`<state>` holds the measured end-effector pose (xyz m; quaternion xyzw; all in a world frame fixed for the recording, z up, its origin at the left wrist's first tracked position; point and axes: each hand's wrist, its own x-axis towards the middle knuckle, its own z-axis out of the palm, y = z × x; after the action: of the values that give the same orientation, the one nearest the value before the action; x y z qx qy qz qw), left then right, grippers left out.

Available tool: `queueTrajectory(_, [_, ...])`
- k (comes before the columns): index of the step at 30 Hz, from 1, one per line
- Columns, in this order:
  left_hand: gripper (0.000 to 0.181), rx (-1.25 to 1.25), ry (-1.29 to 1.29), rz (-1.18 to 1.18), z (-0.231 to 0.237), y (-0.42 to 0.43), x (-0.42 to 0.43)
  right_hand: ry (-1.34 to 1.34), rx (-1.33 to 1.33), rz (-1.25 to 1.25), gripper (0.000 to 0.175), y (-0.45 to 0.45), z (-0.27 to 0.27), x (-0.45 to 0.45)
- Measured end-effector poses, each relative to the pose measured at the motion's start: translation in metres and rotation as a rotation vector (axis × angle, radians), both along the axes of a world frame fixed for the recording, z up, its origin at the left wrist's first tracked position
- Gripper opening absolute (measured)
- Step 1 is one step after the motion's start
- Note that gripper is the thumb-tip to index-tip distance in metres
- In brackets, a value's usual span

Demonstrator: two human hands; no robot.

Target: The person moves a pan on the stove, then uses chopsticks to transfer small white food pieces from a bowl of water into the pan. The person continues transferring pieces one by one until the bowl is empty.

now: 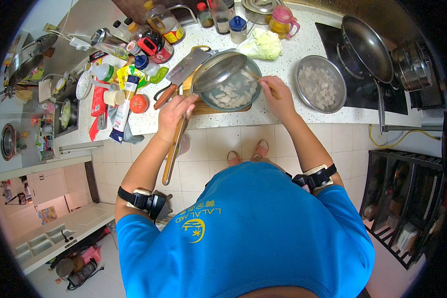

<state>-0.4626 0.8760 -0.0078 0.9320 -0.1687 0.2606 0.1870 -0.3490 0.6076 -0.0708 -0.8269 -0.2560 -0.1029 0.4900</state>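
My left hand [176, 113] grips the wooden handle of a wire-mesh skimmer [220, 70], whose round mesh is tilted over a bowl of cloudy liquid [259, 70]. Pale pieces of meat [229, 95] lie in that bowl, which rests on a wooden cutting board [205, 108]. My right hand [277, 95] holds a wooden utensil, perhaps chopsticks, reaching over the bowl's right rim. To the right stands a metal bowl [297, 87] holding more pale meat pieces. A cleaver [188, 67] lies beside the skimmer, its brown handle close to my left hand.
A cauliflower [262, 44] lies behind the bowl. A tomato [139, 103], a long packet [126, 100] and several bottles stand or lie at the left and back. A wok [367, 48] sits on the black cooktop [389, 100] at the right, its handle over the counter's front edge.
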Motion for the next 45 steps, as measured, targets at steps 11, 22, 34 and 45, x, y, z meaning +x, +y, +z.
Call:
queueTrajectory(11, [0.017,-0.014,-0.031,0.012,-0.002,0.003,0.001,0.817,0.316,0.366,0.013,0.009,0.006,-0.015])
queueTrajectory(22, [0.017,-0.029,-0.064,0.068,-0.004,0.003,-0.003,0.196,0.153,0.123,0.011,0.005,0.005,0.008])
queueTrajectory(34, [0.018,-0.049,-0.046,0.073,-0.003,0.001,0.001,0.275,0.112,0.264,0.012,0.013,-0.004,-0.017])
queueTrajectory(45, [0.02,-0.007,-0.02,0.04,-0.003,-0.002,0.008,0.331,0.144,-0.136,0.021,-0.007,0.02,0.007])
